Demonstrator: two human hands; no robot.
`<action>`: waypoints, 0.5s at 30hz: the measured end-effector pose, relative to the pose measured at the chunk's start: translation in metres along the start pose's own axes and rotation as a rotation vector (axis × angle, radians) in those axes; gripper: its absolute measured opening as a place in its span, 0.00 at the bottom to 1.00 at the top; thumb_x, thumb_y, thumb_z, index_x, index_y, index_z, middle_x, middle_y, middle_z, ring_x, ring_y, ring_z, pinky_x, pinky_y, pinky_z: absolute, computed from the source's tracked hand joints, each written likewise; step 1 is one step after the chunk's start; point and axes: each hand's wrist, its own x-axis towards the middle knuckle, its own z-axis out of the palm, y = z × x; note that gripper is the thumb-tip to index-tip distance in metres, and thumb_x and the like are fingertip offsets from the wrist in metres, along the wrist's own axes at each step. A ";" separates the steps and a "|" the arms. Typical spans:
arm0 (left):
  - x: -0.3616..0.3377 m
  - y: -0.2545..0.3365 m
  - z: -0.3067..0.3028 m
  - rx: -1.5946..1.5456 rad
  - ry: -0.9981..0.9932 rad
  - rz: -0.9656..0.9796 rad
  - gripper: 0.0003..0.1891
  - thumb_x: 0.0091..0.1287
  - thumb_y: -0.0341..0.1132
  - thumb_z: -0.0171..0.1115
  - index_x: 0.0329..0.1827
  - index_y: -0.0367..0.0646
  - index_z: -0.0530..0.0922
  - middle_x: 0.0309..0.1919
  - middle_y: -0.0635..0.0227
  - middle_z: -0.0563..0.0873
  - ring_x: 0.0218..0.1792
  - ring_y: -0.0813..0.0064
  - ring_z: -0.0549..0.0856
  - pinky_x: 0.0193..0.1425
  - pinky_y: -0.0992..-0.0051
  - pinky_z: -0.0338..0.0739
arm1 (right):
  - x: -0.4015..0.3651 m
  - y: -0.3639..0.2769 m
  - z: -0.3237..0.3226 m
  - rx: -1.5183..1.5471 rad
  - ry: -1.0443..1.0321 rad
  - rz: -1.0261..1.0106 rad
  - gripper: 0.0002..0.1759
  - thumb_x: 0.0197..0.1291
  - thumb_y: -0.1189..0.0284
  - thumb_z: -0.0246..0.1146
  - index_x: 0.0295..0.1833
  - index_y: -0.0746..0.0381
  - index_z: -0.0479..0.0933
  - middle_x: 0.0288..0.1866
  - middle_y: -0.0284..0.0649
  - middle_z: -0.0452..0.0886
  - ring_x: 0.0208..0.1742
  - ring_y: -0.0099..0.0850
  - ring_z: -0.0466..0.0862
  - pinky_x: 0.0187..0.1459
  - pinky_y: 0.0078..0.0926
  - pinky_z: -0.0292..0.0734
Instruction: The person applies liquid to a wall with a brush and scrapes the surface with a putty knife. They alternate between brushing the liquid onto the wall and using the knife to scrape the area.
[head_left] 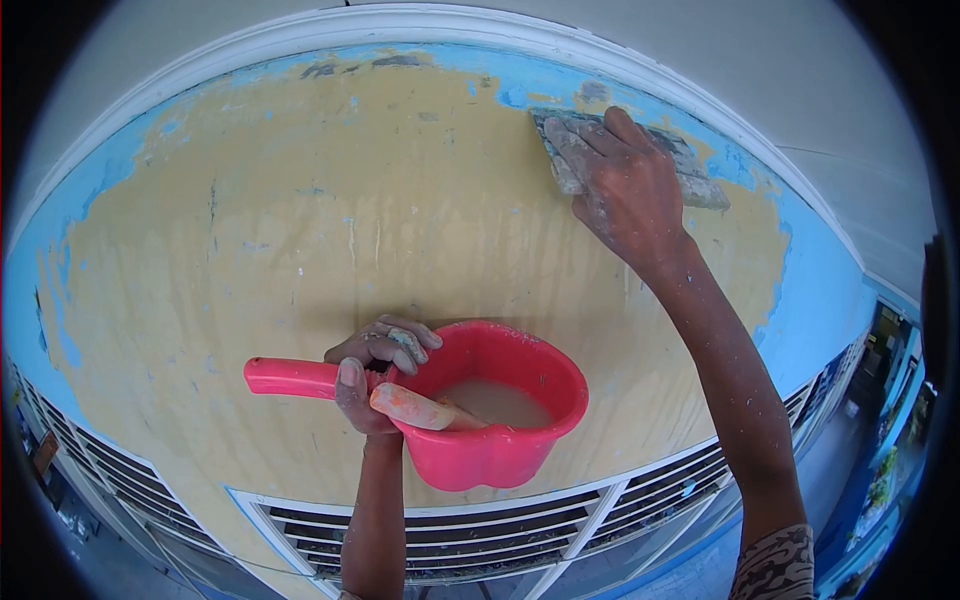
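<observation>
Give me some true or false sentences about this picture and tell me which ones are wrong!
1. The left hand holds a red dipper. True.
2. The dipper is dry inside. False: there is cloudy liquid in it.
3. The right hand holds a flat trowel. True.
4. The whole wall is blue. False: much of it is tan.
5. A pale handle leans over the dipper's rim. True.
</observation>
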 end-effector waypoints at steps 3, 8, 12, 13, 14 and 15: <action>0.000 -0.002 -0.002 0.004 -0.020 0.008 0.34 0.69 0.56 0.48 0.18 0.31 0.76 0.20 0.53 0.78 0.31 0.52 0.83 0.38 0.59 0.79 | 0.008 0.001 0.007 -0.005 0.069 -0.016 0.38 0.35 0.78 0.71 0.61 0.57 0.81 0.47 0.33 0.84 0.53 0.36 0.78 0.50 0.34 0.83; -0.001 -0.001 0.000 -0.007 -0.003 0.002 0.33 0.70 0.56 0.49 0.18 0.31 0.76 0.20 0.54 0.78 0.30 0.52 0.83 0.38 0.59 0.79 | 0.008 -0.002 0.003 -0.025 0.018 0.038 0.36 0.35 0.77 0.72 0.60 0.58 0.81 0.46 0.33 0.85 0.52 0.36 0.79 0.49 0.35 0.83; 0.000 -0.001 -0.003 0.025 -0.054 0.005 0.33 0.70 0.55 0.48 0.19 0.31 0.76 0.20 0.53 0.78 0.30 0.53 0.83 0.39 0.59 0.80 | 0.013 -0.007 0.008 -0.024 0.073 -0.022 0.33 0.38 0.77 0.71 0.58 0.57 0.82 0.46 0.33 0.85 0.52 0.34 0.79 0.47 0.35 0.83; 0.001 -0.001 -0.002 0.027 -0.060 0.000 0.33 0.70 0.55 0.48 0.19 0.31 0.76 0.20 0.53 0.78 0.30 0.53 0.83 0.39 0.59 0.80 | 0.020 -0.005 0.009 -0.042 0.079 0.018 0.32 0.39 0.77 0.70 0.58 0.57 0.83 0.46 0.32 0.85 0.52 0.34 0.79 0.47 0.34 0.84; 0.001 -0.002 0.000 0.007 -0.037 0.002 0.33 0.70 0.55 0.48 0.19 0.31 0.76 0.20 0.54 0.78 0.30 0.53 0.83 0.38 0.59 0.79 | 0.026 -0.005 0.006 -0.043 0.075 0.025 0.32 0.39 0.77 0.70 0.58 0.57 0.83 0.46 0.32 0.85 0.52 0.34 0.79 0.47 0.34 0.84; -0.001 -0.001 0.001 -0.014 -0.005 0.002 0.33 0.70 0.55 0.49 0.19 0.32 0.76 0.20 0.54 0.78 0.30 0.53 0.83 0.38 0.59 0.79 | 0.034 -0.007 0.003 -0.079 0.017 0.047 0.32 0.39 0.77 0.70 0.57 0.56 0.83 0.46 0.32 0.85 0.52 0.34 0.80 0.47 0.34 0.84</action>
